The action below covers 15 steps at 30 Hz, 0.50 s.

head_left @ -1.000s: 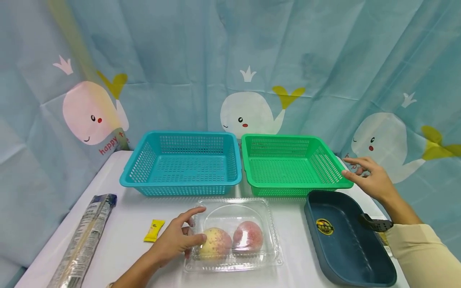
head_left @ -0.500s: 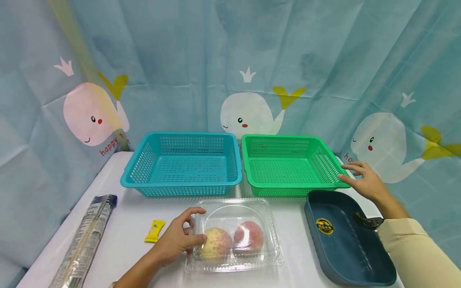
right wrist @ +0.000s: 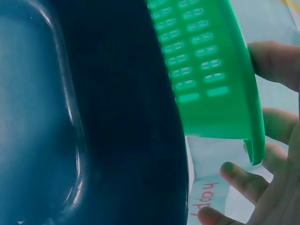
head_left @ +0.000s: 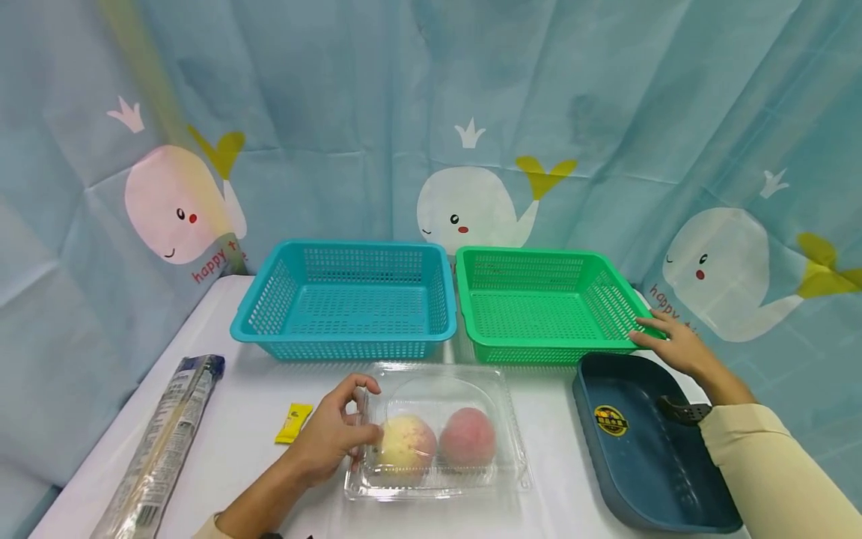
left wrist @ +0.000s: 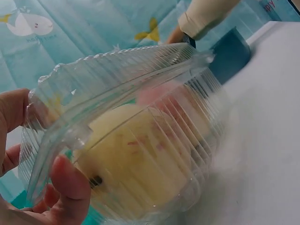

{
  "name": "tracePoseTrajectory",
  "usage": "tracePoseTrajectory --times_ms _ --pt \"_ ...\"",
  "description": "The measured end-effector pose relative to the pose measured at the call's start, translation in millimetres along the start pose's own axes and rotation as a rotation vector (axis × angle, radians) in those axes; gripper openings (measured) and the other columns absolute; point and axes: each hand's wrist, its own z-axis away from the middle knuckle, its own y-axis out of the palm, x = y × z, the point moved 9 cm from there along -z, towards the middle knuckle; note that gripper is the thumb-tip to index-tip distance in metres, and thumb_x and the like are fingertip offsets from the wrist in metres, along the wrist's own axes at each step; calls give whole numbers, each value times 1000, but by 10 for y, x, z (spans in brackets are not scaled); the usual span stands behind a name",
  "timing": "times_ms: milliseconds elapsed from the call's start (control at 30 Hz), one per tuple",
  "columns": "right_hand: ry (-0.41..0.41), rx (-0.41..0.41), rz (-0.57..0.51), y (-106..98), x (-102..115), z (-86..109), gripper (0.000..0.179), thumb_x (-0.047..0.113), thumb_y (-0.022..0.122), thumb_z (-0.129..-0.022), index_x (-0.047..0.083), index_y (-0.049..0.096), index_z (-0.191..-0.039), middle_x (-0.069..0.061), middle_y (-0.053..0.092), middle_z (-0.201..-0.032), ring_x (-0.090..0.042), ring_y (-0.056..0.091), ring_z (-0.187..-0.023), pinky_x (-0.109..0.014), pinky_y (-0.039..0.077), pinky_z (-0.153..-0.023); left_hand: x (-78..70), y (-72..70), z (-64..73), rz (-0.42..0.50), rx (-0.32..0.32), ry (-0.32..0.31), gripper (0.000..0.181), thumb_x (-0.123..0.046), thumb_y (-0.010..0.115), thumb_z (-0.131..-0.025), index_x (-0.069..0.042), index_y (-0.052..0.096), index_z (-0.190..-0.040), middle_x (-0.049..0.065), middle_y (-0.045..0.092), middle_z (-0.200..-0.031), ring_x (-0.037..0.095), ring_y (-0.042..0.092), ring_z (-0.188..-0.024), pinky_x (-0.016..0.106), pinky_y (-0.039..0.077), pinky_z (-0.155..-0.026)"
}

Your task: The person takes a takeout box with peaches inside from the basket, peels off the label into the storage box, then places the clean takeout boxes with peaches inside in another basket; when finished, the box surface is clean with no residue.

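In the head view, my left hand [head_left: 331,433] grips the left side of a clear plastic clamshell box [head_left: 438,486]. The left wrist view shows the thumb on the box's near side and other fingers behind its edge. Inside lie a yellow, red-speckled peach [head_left: 406,443] and a pink peach [head_left: 469,438]. At the right front corner of the green basket [head_left: 539,348], my right hand [head_left: 676,346] rests with fingers spread. Seen from the right wrist, the thumb and a finger touch or nearly touch the basket's rim [right wrist: 255,112], and other fingers extend beneath.
A blue basket [head_left: 346,349] stands left of the green one. The dark blue tub [head_left: 646,464] sits at front right, below my right forearm. A small yellow packet [head_left: 293,423] and a long printed plastic package [head_left: 164,442] lie at left. A whale-print curtain [head_left: 377,112] hangs behind.
My right hand has moved slightly down and left, onto the green basket's corner. My left hand keeps its grip on the box. The head view has shifted a little.
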Motion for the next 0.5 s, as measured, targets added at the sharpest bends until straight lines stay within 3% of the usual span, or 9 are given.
tracePoseTrajectory --times_ms 300,500 --pt "18 52 -57 55 -13 -10 76 47 47 -98 -11 29 -144 -30 -1 -154 -63 8 -130 -79 17 -91 -300 138 50 90 69 66 50 14 60 -76 0 36 -118 18 26 -104 18 54 -58 22 41 -38" --pt "28 59 -67 80 -50 -6 76 47 47 -98 -10 28 -145 -28 -2 -155 -63 8 -130 -80 17 -91 -570 191 30 98 51 90 52 14 59 -76 1 34 -119 19 28 -106 19 54 -58 23 41 -38"
